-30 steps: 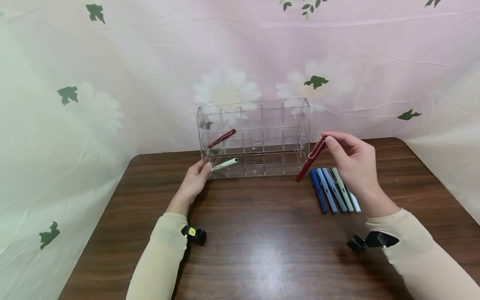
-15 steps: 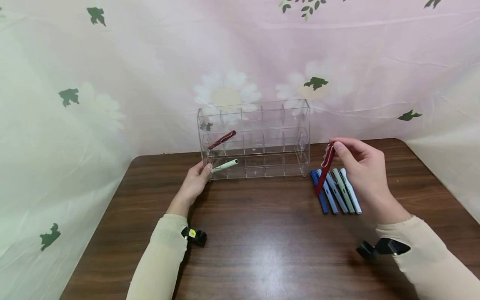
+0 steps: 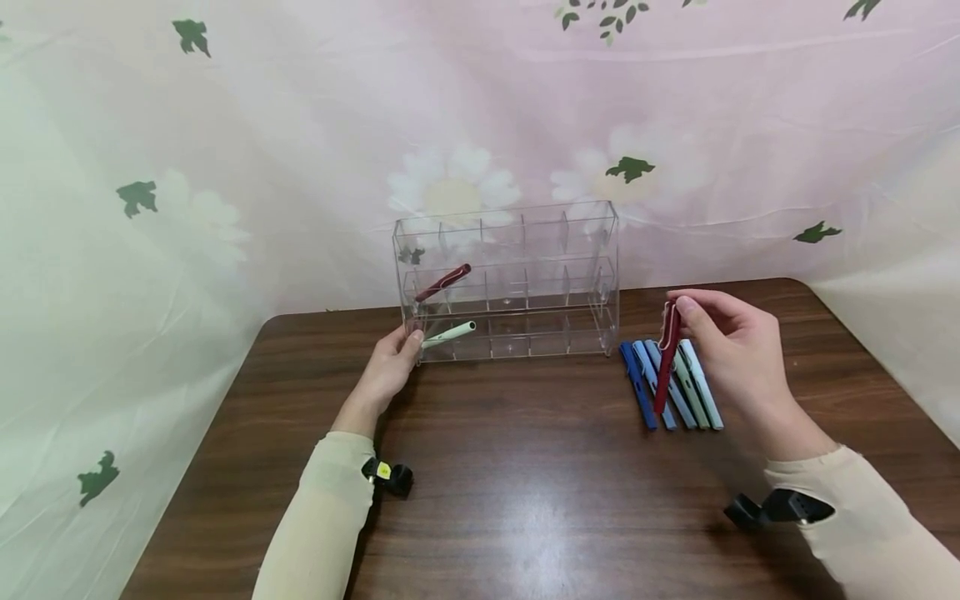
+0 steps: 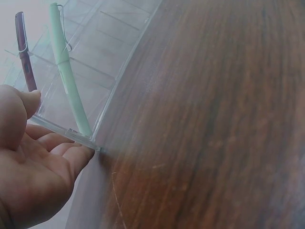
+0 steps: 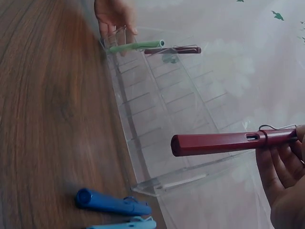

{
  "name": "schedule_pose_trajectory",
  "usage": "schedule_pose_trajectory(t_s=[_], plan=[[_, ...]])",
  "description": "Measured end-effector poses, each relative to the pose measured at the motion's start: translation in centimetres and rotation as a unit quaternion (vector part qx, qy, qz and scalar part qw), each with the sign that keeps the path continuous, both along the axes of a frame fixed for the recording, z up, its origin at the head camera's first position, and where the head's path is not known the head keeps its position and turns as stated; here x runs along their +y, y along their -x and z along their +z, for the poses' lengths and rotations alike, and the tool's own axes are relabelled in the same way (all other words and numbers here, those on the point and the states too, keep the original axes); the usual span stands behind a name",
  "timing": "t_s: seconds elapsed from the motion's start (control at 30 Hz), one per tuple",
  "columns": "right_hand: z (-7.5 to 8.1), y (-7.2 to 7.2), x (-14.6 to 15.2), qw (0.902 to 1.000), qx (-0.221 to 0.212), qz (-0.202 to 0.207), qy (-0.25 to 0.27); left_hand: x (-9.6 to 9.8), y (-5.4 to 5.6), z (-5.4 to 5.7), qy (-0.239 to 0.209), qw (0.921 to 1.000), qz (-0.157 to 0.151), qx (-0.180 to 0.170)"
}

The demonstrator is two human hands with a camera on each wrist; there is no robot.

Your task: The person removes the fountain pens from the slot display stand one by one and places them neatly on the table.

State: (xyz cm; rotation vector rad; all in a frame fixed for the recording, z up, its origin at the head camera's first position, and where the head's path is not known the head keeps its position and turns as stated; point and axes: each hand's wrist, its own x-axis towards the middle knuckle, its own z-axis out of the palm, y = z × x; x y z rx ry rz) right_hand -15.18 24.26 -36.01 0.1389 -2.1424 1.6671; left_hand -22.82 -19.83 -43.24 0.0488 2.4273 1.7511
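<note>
Right hand (image 3: 738,350) pinching a maroon capped pen (image 3: 666,365), left hand (image 3: 388,364) gripping the clear organizer (image 3: 510,346) at its lower-left corner, I might tip that by tugging.

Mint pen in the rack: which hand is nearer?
Left. The left hand grips the rack beside the mint pen; the right hand is beyond the rack's opposite end.

Tabletop (image 3: 525,442) between forearms (image 3: 322,508) passable; pen row (image 3: 681,407) obstructs right side, left hand (image 3: 392,360) rack's (image 3: 510,347) left end.
</note>
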Motion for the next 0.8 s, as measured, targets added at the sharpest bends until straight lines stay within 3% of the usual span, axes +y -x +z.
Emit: schedule_pose_trajectory(t_s=[0.17, 0.27, 0.37, 0.6, 0.8], plan=[[-0.5, -0.3, 0.8, 0.9995, -0.026, -0.016, 0.0, 0.0, -0.1, 0.1, 0.001, 1.0, 0.004, -0.005], [-0.9, -0.3, 1.7, 0.9977, -0.032, -0.025, -0.053, 0.1, -0.1, 0.1, 0.004, 1.0, 0.004, -0.004], [-1.3, -0.2, 2.5, 0.9967, -0.035, -0.023, -0.07, 0.1, -0.1, 0.1, 0.007, 1.0, 0.004, -0.001], [-2.1, -0.3, 3.8, 0.9954, -0.065, -0.033, -0.063, 0.0, -0.1, -0.1, 0.007, 0.9999, 0.007, 0.006], [-2.5, -0.4, 4.9, 0.9889, -0.12, -0.031, -0.083, 0.0, 0.0, -0.1, 0.006, 0.9999, 0.002, 0.01]])
